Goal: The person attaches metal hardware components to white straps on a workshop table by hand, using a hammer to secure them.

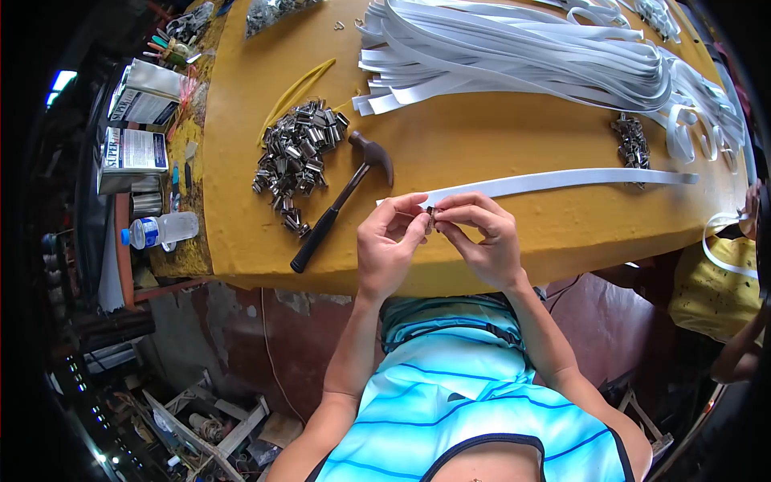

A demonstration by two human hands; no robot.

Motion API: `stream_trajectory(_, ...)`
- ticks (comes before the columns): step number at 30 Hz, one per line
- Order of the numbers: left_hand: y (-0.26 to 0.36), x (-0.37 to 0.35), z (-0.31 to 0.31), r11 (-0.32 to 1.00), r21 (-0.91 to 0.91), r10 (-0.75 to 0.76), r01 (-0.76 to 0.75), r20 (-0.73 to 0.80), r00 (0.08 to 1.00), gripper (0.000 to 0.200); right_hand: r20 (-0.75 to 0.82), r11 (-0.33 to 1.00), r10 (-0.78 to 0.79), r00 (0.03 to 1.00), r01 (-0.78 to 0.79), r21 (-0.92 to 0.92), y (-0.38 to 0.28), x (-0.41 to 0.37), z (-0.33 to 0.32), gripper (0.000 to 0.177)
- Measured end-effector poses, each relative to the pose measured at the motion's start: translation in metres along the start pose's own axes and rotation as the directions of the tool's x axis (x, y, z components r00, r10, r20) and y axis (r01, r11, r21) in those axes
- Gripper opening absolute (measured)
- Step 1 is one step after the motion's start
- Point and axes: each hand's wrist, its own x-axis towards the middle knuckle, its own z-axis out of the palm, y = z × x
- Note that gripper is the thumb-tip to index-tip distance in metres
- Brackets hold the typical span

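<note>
Near the table's front edge, my left hand [391, 241] and my right hand [482, 237] meet, fingertips pinched on a small metal clip [431, 214] between them. A flat white strap [554, 181] runs from behind my fingers toward the right; its contact with the clip is too small to tell. Left of my hands lies a hammer [350, 193], its dark head pointing away from me. Beyond the hammer is a heap of shiny metal clips [301, 145].
A thick bundle of white straps [522, 60] covers the back of the yellow table [474, 136]. More metal pieces [632, 145] lie at the right. Cans [135, 150] and a plastic bottle [165, 230] stand left. Another person's hand [751, 210] holds a strap at far right.
</note>
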Motion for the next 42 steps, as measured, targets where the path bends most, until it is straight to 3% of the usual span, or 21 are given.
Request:
stream_trajectory(1, 0.000, 0.000, 0.002, 1.000, 0.001, -0.001, 0.001, 0.000, 1.000, 0.023, -0.001, 1.000, 0.001, 1.000, -0.001, 0.001, -0.001, 0.000, 0.002, 0.020)
stream_trajectory(3, 0.002, 0.000, 0.004, 0.998, -0.017, 0.059, -0.059, 0.024, 0.998, 0.022, -0.066, 0.966, 0.156, 0.986, -0.138, 0.217, -0.004, -0.001, 0.007, 0.017)
stream_trajectory(10, -0.005, -0.002, -0.008, 0.990, -0.140, 0.013, -0.005, 0.056, 0.998, 0.019, -0.068, 0.984, 0.123, 0.990, -0.113, 0.138, -0.012, 0.009, 0.008, 0.021)
stream_trajectory(12, -0.008, -0.002, -0.022, 0.997, -0.079, 0.010, -0.014, -0.051, 0.999, 0.018, 0.018, 0.997, 0.021, 1.000, -0.019, -0.069, -0.011, 0.016, 0.008, 0.023)
stream_trajectory(13, -0.007, -0.003, -0.032, 0.997, -0.075, 0.010, -0.014, -0.055, 0.998, 0.018, 0.019, 0.998, 0.020, 1.000, -0.019, -0.064, -0.008, 0.020, 0.009, 0.023)
stream_trajectory(15, -0.003, -0.003, -0.056, 0.999, 0.001, 0.048, -0.049, -0.235, 0.971, 0.020, 0.104, 0.941, -0.098, 0.990, 0.127, -0.314, -0.001, 0.026, 0.012, 0.022)
stream_trajectory(16, -0.002, -0.005, -0.068, 0.999, 0.004, 0.049, -0.049, -0.268, 0.962, 0.020, 0.104, 0.941, -0.100, 0.989, 0.128, -0.312, 0.000, 0.028, 0.014, 0.022)
stream_trajectory(18, 0.000, -0.010, -0.084, 0.998, 0.016, 0.060, -0.058, -0.312, 0.948, 0.021, 0.225, 0.821, -0.109, 0.968, 0.215, -0.529, 0.002, 0.032, 0.024, 0.025)
stream_trajectory(21, 0.001, -0.013, -0.090, 0.998, -0.025, 0.047, -0.059, -0.324, 0.945, 0.021, 0.241, 0.790, -0.063, 0.969, 0.196, -0.580, 0.007, 0.032, 0.039, 0.034)
stream_trajectory(24, -0.002, -0.014, -0.083, 0.997, -0.073, 0.011, -0.034, -0.290, 0.957, 0.023, 0.238, 0.812, -0.160, 0.958, 0.265, -0.521, 0.012, 0.032, 0.043, 0.035)
stream_trajectory(27, -0.005, -0.013, -0.076, 0.998, -0.063, -0.021, 0.007, -0.225, 0.974, 0.024, 0.260, 0.921, -0.087, 0.962, 0.177, -0.347, 0.004, 0.036, 0.038, 0.035)
stream_trajectory(39, 0.001, -0.002, -0.059, 0.990, -0.112, -0.102, 0.090, -0.104, 0.989, 0.024, 0.315, 0.932, -0.200, 0.928, 0.279, -0.232, -0.004, 0.044, 0.019, 0.029)
stream_trajectory(42, 0.001, -0.002, -0.059, 0.988, -0.128, -0.101, 0.089, -0.087, 0.991, 0.024, 0.323, 0.956, -0.123, 0.938, 0.199, -0.215, -0.007, 0.043, 0.017, 0.026)
